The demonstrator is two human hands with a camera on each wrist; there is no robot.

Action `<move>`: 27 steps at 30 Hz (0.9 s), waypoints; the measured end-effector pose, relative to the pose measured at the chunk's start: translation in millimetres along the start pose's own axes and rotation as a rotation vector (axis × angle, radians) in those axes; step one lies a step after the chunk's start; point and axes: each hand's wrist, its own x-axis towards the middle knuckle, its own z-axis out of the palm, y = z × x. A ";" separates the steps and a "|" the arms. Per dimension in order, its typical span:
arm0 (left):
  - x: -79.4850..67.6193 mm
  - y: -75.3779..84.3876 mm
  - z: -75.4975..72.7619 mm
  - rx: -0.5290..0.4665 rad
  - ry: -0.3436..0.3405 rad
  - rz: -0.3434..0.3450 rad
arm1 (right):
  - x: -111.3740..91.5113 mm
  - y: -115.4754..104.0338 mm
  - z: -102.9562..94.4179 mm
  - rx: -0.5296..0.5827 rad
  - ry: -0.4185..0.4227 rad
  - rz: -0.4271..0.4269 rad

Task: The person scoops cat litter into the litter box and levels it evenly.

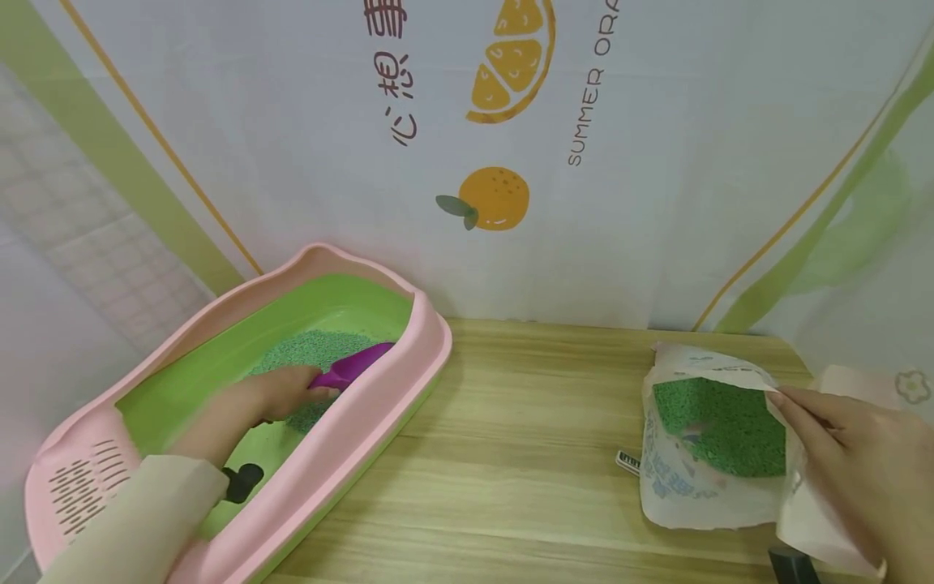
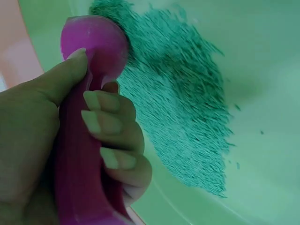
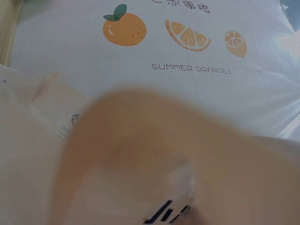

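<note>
My left hand [image 1: 288, 393] grips the handle of a purple scoop [image 1: 361, 365] inside a pink and green litter box [image 1: 432, 328]. In the left wrist view, fingers and thumb wrap the scoop [image 2: 77, 164], its rounded end beside a pile of green pellet litter [image 2: 183, 112] on the box floor. At the right, my right hand [image 1: 861, 454] pinches the upper edge of a white plastic bag [image 1: 679, 503], whose mouth is open and shows green litter [image 1: 730, 426] inside. The right wrist view is mostly filled by a blurred hand [image 3: 126, 140].
The box and the bag stand on a wood-grain table [image 1: 496, 454]. Behind hangs a white curtain [image 1: 292, 146] printed with oranges. A slotted pink step [image 1: 80, 478] forms the box's near left end. A small barcode label [image 1: 627, 462] shows beside the bag.
</note>
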 end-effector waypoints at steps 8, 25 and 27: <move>-15.4 -2.1 -2.6 -0.038 0.021 0.030 | -1.7 -1.2 0.1 0.012 -0.016 0.009; -40.2 -40.6 -3.1 -0.213 -0.048 -0.067 | -2.8 -4.9 1.4 -0.008 -0.010 0.008; -40.7 -41.7 -4.7 -0.171 -0.038 -0.061 | -2.4 -5.7 1.3 -0.016 -0.012 -0.007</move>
